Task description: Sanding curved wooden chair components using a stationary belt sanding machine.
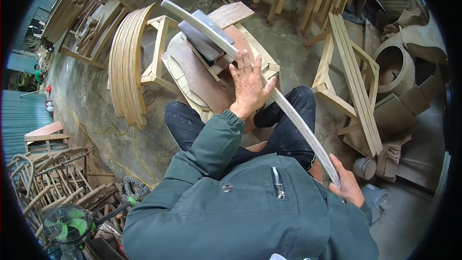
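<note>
A long, pale, gently curved wooden strip [298, 118] runs slantwise from the upper left down to my right side. Its lower end sits in my right hand [347, 187], with the fingers closed around it. My left hand [251, 86] lies flat across the strip's middle, fingers spread and palm down. Beneath the strip's far part is a grey, flat-topped block [191, 34], whose kind I cannot make out. That block rests on a low wooden stand [209, 91] between my knees. The strip hides part of the block.
Several matching curved wooden pieces [126, 67] stand stacked at left on a wooden frame [156, 60]. At right, long strips [353, 82] lean across another frame [327, 62]. A yellow cord [96, 131] crosses the floor. A fan [67, 224] is at lower left.
</note>
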`<state>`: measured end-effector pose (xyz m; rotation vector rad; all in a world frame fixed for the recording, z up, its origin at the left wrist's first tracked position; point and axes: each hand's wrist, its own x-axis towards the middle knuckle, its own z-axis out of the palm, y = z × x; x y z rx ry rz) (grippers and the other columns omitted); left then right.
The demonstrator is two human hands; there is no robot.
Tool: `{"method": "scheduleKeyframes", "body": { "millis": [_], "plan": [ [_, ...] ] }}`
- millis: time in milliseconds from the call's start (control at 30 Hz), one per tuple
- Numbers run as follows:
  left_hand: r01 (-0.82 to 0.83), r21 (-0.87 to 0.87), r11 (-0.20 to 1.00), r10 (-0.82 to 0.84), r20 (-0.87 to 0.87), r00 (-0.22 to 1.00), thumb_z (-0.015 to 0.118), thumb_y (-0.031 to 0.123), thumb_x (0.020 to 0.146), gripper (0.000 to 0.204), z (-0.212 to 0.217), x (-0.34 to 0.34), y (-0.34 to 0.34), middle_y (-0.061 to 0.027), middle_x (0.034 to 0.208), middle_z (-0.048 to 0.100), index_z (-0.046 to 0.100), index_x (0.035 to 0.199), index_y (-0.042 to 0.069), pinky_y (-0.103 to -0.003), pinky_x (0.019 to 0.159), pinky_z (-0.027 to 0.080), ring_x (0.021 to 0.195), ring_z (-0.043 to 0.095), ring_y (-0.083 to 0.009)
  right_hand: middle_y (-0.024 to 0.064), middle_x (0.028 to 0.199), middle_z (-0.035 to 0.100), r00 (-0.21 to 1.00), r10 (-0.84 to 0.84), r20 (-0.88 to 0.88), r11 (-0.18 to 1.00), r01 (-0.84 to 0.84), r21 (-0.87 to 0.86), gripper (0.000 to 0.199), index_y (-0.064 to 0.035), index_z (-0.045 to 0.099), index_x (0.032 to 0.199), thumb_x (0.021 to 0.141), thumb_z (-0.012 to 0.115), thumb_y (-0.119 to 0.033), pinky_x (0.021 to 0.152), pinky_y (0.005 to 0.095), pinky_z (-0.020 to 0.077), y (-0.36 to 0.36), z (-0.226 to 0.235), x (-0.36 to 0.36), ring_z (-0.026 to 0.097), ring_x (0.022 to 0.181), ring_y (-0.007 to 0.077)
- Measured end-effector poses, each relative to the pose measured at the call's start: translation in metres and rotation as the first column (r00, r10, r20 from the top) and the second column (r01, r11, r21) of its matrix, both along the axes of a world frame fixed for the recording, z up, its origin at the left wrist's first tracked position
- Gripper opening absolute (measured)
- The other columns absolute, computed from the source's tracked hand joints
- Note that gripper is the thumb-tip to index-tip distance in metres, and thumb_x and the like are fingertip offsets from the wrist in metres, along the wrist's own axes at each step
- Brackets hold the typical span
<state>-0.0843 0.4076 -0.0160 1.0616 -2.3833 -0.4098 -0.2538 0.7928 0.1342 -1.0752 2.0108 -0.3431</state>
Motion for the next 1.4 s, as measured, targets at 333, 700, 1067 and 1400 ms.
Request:
{"method": "scheduleKeyframes", "body": {
  "millis": [333,700,1067,1400],
  "plan": [
    [-0.037,0.268,0.963,0.109,-0.261,0.959,0.069,0.043,0.098,0.09,0.0,0.032,-0.028,-0.0365,0.169,0.016,0.024,0.165,0.005,-0.073,0.122,0.013,0.16,0.012,-0.0498,0.0255,0.144,0.056,0.951,0.207,0.231,0.92,-0.11,-0.376,0.085,-0.0054,0.037,0.16,0.082,0.069,-0.01,0.111,0.041,0.0446,-0.159,-0.033,0.027,0.059,0.131,0.0384],
    [-0.097,0.354,0.93,0.286,-0.532,0.797,0.071,0.012,0.098,0.067,-0.012,0.086,-0.03,-0.0223,0.159,0.042,0.041,0.157,-0.002,-0.041,0.124,0.033,0.149,0.04,-0.0338,0.0255,0.149,0.056,0.934,0.266,0.24,0.85,-0.109,-0.515,0.087,-0.0008,0.042,0.16,0.081,0.07,-0.021,0.108,0.0332,0.0458,-0.414,-0.045,0.104,0.061,0.127,0.0302],
    [0.41,0.778,0.475,0.549,-0.627,0.553,0.062,0.037,0.107,0.071,0.031,0.081,-0.01,-0.0169,0.148,0.055,0.031,0.162,0.004,-0.044,0.113,0.042,0.135,0.057,-0.0283,0.0241,0.16,0.048,0.941,0.282,0.184,0.871,-0.171,-0.461,0.087,-0.001,0.038,0.162,0.083,0.068,-0.021,0.119,0.0351,0.0375,-0.243,-0.022,0.038,0.051,0.145,0.0304],
    [0.575,0.801,0.167,0.64,-0.532,0.555,0.055,0.046,0.108,0.048,0.035,-0.008,-0.003,-0.014,0.118,0.062,0.047,0.136,0.007,-0.048,0.081,0.061,0.095,0.071,-0.0296,0.0212,0.14,0.066,0.982,-0.144,0.118,0.987,0.152,-0.059,0.087,-0.0048,0.038,0.163,0.082,0.071,-0.008,0.099,0.0324,0.0524,0.027,0.079,0.031,0.068,0.117,0.0227]
  ]
}}
